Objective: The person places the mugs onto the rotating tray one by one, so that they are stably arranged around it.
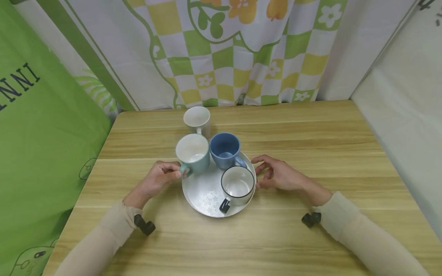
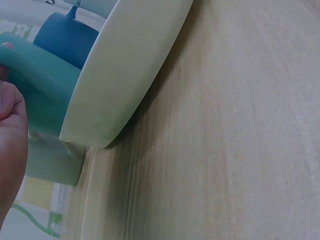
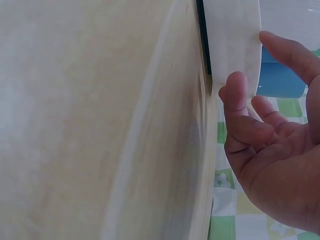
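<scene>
One wooden table point(image 1: 310, 237), lower frame. Round pale tray point(image 1: 202, 197), centre. Left hand point(image 1: 159, 178), left of centre, thumb and fingers pinching handle point(image 1: 184, 168) of mint mug point(image 1: 201, 165) at tray's upper left. Right hand point(image 1: 277, 174), right of centre, fingers spread, loosely bent, tips at tray's right rim. Black-rimmed mug point(image 1: 238, 186), right on tray; blue mug point(image 1: 224, 147), just above; white mug point(image 1: 197, 117), upper centre, on table.

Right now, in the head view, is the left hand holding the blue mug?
No, the left hand pinches the handle of the pale green mug, to the left of the blue mug.
</scene>
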Demonstrator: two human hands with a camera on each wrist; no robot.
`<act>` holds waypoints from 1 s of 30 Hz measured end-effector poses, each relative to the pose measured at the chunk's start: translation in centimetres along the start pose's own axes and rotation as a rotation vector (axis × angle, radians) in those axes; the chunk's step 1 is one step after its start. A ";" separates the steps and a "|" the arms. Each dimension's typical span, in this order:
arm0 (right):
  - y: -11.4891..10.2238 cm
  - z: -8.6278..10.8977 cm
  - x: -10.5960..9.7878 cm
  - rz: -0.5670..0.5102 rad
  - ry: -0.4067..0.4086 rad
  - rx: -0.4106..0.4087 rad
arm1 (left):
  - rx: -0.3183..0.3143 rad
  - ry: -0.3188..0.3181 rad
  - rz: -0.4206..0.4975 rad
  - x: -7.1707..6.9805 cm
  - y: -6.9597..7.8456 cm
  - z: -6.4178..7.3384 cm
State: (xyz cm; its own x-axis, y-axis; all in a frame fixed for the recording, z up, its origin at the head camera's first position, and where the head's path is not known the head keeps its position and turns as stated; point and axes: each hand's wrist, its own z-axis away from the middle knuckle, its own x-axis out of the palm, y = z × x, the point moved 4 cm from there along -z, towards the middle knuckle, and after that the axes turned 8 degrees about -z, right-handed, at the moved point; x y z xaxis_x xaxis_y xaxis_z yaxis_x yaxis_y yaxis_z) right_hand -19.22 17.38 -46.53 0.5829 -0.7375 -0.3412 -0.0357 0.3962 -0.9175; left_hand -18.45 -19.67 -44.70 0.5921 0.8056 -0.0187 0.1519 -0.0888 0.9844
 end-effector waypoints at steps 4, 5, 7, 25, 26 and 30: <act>0.1 0.0 0.0 -0.011 -0.003 -0.004 | 0.002 -0.004 -0.006 0.0 -0.2 -0.3; 0.1 0.0 0.0 -0.010 -0.004 -0.007 | -0.002 -0.007 -0.002 0.0 -0.2 -0.3; 0.0 0.0 0.0 -0.015 -0.002 -0.013 | -0.008 -0.019 0.021 0.0 -0.5 -0.4; -0.2 0.2 0.1 -0.014 0.000 -0.001 | -0.110 -0.004 -0.082 -0.2 -2.3 -0.7; -0.2 0.2 0.0 -0.008 0.001 0.000 | -0.127 0.002 -0.098 -0.3 -2.3 -0.8; -0.1 0.1 -0.1 0.000 0.003 0.007 | -0.178 0.020 -0.148 -0.4 -2.3 -1.0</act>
State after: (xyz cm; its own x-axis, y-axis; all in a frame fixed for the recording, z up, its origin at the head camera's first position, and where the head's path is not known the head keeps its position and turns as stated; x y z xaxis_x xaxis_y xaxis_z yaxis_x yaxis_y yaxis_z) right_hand -19.15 17.48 -46.41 0.5800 -0.7392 -0.3423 -0.0298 0.4006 -0.9158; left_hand -19.82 -19.25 -46.74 0.5579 0.8138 -0.1631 0.0929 0.1340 0.9866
